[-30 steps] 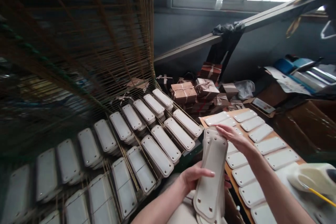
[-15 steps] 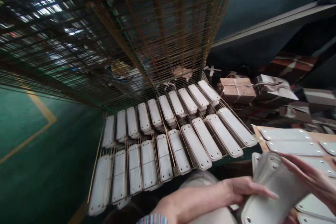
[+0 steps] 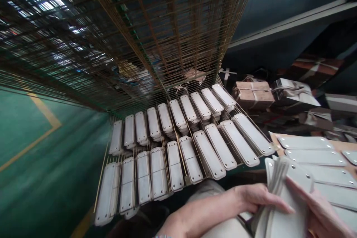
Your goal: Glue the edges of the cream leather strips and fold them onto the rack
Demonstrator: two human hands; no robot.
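Observation:
My left hand (image 3: 263, 199) is closed on a stack of white panels (image 3: 292, 197), its thumb lying across the upper face. These are long pieces with rounded corners and small metal-ringed holes at the ends. On the stack's right side, my right hand (image 3: 320, 204) grips the same panels, thumb along the face. The stack is tilted and slightly fanned at its left edge; its lower end leaves the picture. Just right of it, loose white panels (image 3: 316, 157) of the same kind lie in a column on a brown board (image 3: 275, 141).
A wire rack (image 3: 184, 169) ahead bears two rows of stacked white panels. Its tall wire mesh (image 3: 173, 26) rises behind them. Tied bundles (image 3: 252, 95) stand at the right back. Green floor (image 3: 22, 130) with yellow lines stretches left.
The held stack has turned more upright and spread at its left edge, where it was blurred before. My right hand has moved down and left along the stack.

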